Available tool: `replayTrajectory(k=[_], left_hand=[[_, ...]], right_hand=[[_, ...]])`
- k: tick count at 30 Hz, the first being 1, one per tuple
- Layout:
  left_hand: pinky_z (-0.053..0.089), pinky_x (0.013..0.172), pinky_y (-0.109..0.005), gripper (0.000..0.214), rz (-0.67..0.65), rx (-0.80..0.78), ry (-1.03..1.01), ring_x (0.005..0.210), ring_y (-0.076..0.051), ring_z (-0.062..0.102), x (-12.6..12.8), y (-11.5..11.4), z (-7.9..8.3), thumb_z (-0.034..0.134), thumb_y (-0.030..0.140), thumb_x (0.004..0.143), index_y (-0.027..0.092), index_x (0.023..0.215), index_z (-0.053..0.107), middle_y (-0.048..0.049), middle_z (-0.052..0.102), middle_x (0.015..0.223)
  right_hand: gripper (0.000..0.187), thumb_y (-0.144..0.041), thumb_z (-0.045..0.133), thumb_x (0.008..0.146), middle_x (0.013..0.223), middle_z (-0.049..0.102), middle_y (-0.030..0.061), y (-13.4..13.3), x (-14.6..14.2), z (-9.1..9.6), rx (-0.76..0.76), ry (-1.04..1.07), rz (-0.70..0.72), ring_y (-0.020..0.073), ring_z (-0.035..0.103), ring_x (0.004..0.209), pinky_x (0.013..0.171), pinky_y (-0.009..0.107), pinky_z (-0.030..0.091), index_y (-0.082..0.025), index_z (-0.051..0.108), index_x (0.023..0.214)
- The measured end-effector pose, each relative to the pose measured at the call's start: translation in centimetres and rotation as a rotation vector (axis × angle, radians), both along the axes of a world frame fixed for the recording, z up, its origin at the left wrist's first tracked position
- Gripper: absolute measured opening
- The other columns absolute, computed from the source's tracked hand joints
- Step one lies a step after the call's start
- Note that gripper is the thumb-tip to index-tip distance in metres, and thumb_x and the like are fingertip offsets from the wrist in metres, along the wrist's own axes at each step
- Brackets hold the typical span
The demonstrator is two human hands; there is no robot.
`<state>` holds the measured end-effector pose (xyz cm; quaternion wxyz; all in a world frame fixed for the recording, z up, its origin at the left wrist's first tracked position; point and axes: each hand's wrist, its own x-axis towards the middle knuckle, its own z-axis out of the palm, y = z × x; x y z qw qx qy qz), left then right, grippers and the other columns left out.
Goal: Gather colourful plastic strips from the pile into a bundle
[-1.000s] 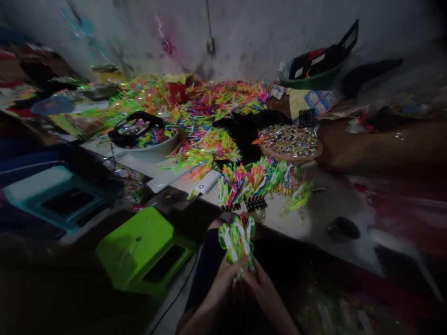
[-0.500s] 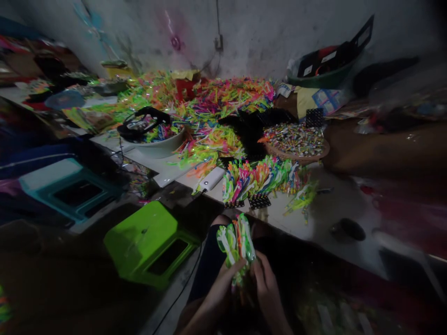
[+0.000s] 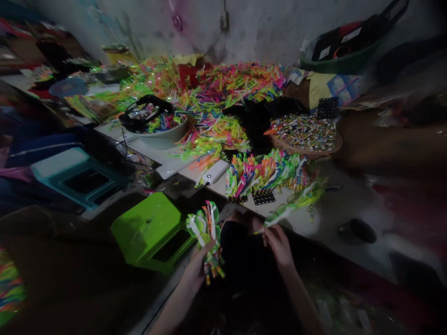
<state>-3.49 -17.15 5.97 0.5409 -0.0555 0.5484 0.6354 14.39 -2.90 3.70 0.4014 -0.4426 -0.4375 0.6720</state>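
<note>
My left hand is closed around a bunch of plastic strips, mostly green and white with some orange, and small coloured tips hang below the fingers. My right hand pinches the end of a single green-and-white plastic strip at the table's near edge, apart from the left hand. Beyond it lies a small loose pile of yellow-green strips. A dense row of upright bundled strips stands on the table, with black perforated trays at its foot.
A white power bank lies by the row. Behind are a shallow basket of small pieces, a white basin and a big heap of bright strips. A green stool and a teal stool stand at left.
My hands have come apart. The left moved leftward with the bunch, while the right moved up toward the table and now pinches one strip. The view has shifted slightly.
</note>
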Motion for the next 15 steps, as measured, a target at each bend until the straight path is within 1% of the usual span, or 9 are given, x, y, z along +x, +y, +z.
replayTrajectory(k=[2, 4, 6, 8, 10, 12, 13, 15], left_hand=[[0.051, 0.053, -0.024, 0.024, 0.008, 0.023, 0.003, 0.053, -0.013, 0.062, -0.3, 0.6, 0.1, 0.071, 0.026, 0.068, 0.016, 0.085, 0.058, -0.0002, 0.067, 0.066], [0.051, 0.053, -0.023, 0.026, 0.025, 0.034, 0.025, 0.055, -0.014, 0.063, -0.4, 1.2, 0.4, 0.071, 0.025, 0.068, 0.016, 0.087, 0.057, -0.0002, 0.067, 0.067], [0.051, 0.051, -0.022, 0.029, 0.053, 0.02, 0.055, 0.055, -0.014, 0.063, -0.3, 1.9, 0.6, 0.073, 0.023, 0.065, 0.016, 0.087, 0.056, -0.0003, 0.067, 0.067], [0.049, 0.047, -0.022, 0.031, 0.075, 0.014, 0.057, 0.052, -0.014, 0.063, -0.3, 2.4, 0.6, 0.074, 0.022, 0.063, 0.016, 0.087, 0.055, -0.0005, 0.067, 0.066], [0.043, 0.037, -0.019, 0.029, 0.082, 0.014, 0.053, 0.043, -0.011, 0.058, -0.5, 2.8, 0.6, 0.074, 0.022, 0.062, 0.015, 0.083, 0.055, 0.0007, 0.066, 0.062], [0.035, 0.031, -0.016, 0.027, 0.084, 0.02, 0.06, 0.034, -0.007, 0.05, -0.8, 3.1, 0.6, 0.074, 0.022, 0.062, 0.015, 0.08, 0.055, 0.0029, 0.064, 0.057], [0.034, 0.03, -0.016, 0.027, 0.09, 0.026, 0.067, 0.033, -0.006, 0.048, -0.9, 3.3, 0.6, 0.074, 0.022, 0.062, 0.016, 0.079, 0.054, 0.0037, 0.063, 0.056], [0.038, 0.034, -0.016, 0.029, 0.111, 0.043, 0.086, 0.037, -0.007, 0.051, -1.1, 3.5, 0.7, 0.074, 0.021, 0.061, 0.016, 0.082, 0.054, 0.0039, 0.064, 0.057]], right_hand=[[0.031, -0.041, 0.07, 0.067, 0.08, 0.066, 0.0038, 2.3, -1.8, 0.2, 0.012, 0.004, 0.01, 0.0179, 0.062, 0.067, 0.052, 0.026, 0.049, -0.018, 0.059, 0.083], [0.033, -0.043, 0.068, 0.067, 0.09, 0.067, 0.0071, 4.5, -3.7, 0.5, 0.058, 0.016, 0.022, 0.0212, 0.064, 0.076, 0.061, 0.031, 0.053, -0.018, 0.058, 0.086], [0.033, -0.043, 0.066, 0.068, 0.091, 0.067, 0.0085, 6.4, -5.4, 0.5, 0.144, 0.019, 0.041, 0.0222, 0.065, 0.077, 0.066, 0.034, 0.055, -0.018, 0.058, 0.087], [0.032, -0.043, 0.063, 0.07, 0.09, 0.068, 0.0086, 7.8, -6.7, 0.0, 0.235, 0.003, 0.041, 0.0222, 0.066, 0.076, 0.069, 0.035, 0.055, -0.017, 0.058, 0.088], [0.031, -0.043, 0.061, 0.071, 0.086, 0.068, 0.0082, 8.6, -7.6, -0.7, 0.286, -0.013, 0.024, 0.0227, 0.066, 0.076, 0.07, 0.037, 0.055, -0.017, 0.058, 0.087], [0.03, -0.043, 0.06, 0.071, 0.083, 0.069, 0.0081, 9.1, -8.2, -1.5, 0.295, -0.026, 0.009, 0.0236, 0.066, 0.076, 0.07, 0.038, 0.055, -0.016, 0.057, 0.085], [0.03, -0.043, 0.06, 0.071, 0.083, 0.069, 0.0083, 9.2, -8.4, -1.8, 0.291, -0.031, 0.002, 0.0239, 0.066, 0.077, 0.07, 0.038, 0.055, -0.016, 0.057, 0.084], [0.032, -0.044, 0.058, 0.071, 0.086, 0.069, 0.0092, 9.3, -8.8, -2.1, 0.283, -0.03, -0.014, 0.0242, 0.066, 0.078, 0.069, 0.038, 0.055, -0.016, 0.055, 0.086]])
